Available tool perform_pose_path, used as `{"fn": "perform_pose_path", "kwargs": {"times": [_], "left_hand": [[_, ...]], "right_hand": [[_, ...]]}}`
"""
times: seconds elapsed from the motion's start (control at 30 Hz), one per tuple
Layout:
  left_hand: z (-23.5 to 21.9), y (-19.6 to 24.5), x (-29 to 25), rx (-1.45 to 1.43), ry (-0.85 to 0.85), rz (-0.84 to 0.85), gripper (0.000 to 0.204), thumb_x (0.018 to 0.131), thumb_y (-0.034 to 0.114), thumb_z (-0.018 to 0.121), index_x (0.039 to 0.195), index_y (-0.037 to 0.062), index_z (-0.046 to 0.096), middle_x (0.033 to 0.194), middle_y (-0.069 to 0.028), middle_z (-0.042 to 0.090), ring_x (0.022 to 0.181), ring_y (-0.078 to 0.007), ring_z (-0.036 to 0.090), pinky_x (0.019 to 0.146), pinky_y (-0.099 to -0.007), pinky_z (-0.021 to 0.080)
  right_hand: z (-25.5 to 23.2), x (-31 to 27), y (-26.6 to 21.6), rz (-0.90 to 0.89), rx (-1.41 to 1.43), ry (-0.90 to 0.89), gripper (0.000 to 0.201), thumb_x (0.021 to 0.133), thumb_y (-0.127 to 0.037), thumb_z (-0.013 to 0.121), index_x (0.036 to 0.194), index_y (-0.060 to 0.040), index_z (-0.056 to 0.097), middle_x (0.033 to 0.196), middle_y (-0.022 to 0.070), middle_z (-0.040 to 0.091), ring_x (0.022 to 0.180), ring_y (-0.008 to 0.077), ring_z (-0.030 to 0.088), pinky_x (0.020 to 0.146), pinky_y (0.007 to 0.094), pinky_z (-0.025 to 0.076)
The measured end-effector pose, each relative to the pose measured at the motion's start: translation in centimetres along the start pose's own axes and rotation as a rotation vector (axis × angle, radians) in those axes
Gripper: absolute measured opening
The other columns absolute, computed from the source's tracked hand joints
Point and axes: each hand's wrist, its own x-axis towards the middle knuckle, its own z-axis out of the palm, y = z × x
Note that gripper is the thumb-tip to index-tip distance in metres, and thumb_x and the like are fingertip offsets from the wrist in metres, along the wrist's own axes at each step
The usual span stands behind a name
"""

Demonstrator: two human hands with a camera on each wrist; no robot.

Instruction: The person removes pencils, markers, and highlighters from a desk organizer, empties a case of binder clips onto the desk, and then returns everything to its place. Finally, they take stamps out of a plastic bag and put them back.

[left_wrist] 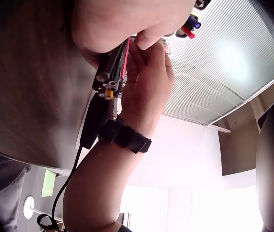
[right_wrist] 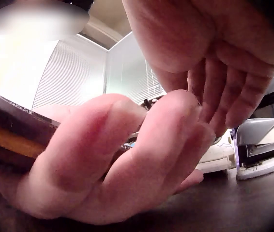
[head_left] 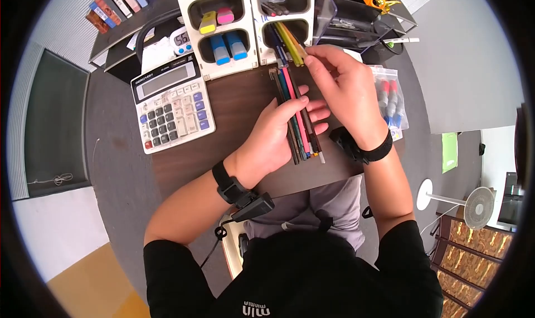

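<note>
In the head view, my left hand (head_left: 273,130) grips a bundle of coloured pencils (head_left: 291,89) with thumb on top and fingers beneath. Their lower ends point toward the body, and show in the left wrist view under the left hand (left_wrist: 132,21) as a cluster of tips (left_wrist: 109,86). Beyond the bundle, my right hand (head_left: 348,87) pinches the near end of a pencil among yellow and dark ones (head_left: 288,42) that lean out of a lower compartment. The right wrist view has left fingers (right_wrist: 113,159) curled round dark pencils (right_wrist: 11,140), below the right hand (right_wrist: 214,43).
A white organizer (head_left: 228,70) stands at the back, with yellow, pink and blue highlighters (head_left: 220,49) in its left compartments. Left of it lies a calculator (head_left: 173,103). On the right are a bag of markers (head_left: 394,95) and a black mesh holder (head_left: 384,42).
</note>
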Motion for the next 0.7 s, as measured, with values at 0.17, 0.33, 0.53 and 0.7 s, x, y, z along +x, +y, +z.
{"fn": "perform_pose_path", "kwargs": {"times": [0.17, 0.33, 0.53, 0.7], "left_hand": [[-0.3, -0.2, 0.3, -0.099, -0.006, 0.025, 0.045, 0.104, 0.014, 0.060, 0.144, 0.0057, 0.041, 0.130, -0.0228, 0.062, 0.122, -0.0327, 0.065, 0.102, -0.0472, 0.055], [0.1, 0.0, -0.1, -0.081, 0.069, -0.002, 0.043, 0.107, 0.019, 0.053, 0.148, 0.0059, 0.046, 0.136, -0.0180, 0.062, 0.126, -0.0292, 0.063, 0.111, -0.0459, 0.050], [0.5, 0.0, 0.0, 0.007, 0.076, 0.029, 0.043, 0.107, 0.014, 0.054, 0.147, 0.0053, 0.044, 0.141, -0.0209, 0.059, 0.129, -0.0314, 0.062, 0.110, -0.0465, 0.053], [0.5, -0.2, -0.1, 0.022, 0.039, -0.014, 0.043, 0.106, 0.014, 0.056, 0.147, 0.0062, 0.045, 0.139, -0.0199, 0.060, 0.129, -0.0309, 0.062, 0.109, -0.0486, 0.053]], "right_hand": [[-1.3, -1.4, -1.3, 0.005, -0.039, -0.026, 0.030, 0.100, -0.013, 0.069, 0.125, 0.0026, 0.068, 0.090, 0.0169, 0.076, 0.076, 0.0225, 0.079, 0.066, 0.0324, 0.061], [-3.1, -7.0, -2.1, 0.038, 0.038, -0.029, 0.028, 0.095, -0.006, 0.074, 0.122, -0.0015, 0.071, 0.090, 0.0115, 0.071, 0.074, 0.0168, 0.069, 0.065, 0.0303, 0.055], [-2.9, -11.7, -1.4, 0.142, 0.109, -0.190, 0.032, 0.092, -0.004, 0.076, 0.124, -0.0035, 0.072, 0.094, 0.0106, 0.070, 0.076, 0.0178, 0.067, 0.070, 0.0318, 0.055], [-2.9, -12.5, -0.7, -0.037, 0.085, -0.064, 0.028, 0.091, -0.004, 0.077, 0.119, -0.0029, 0.074, 0.099, 0.0135, 0.073, 0.083, 0.0256, 0.070, 0.076, 0.0339, 0.056]]}}
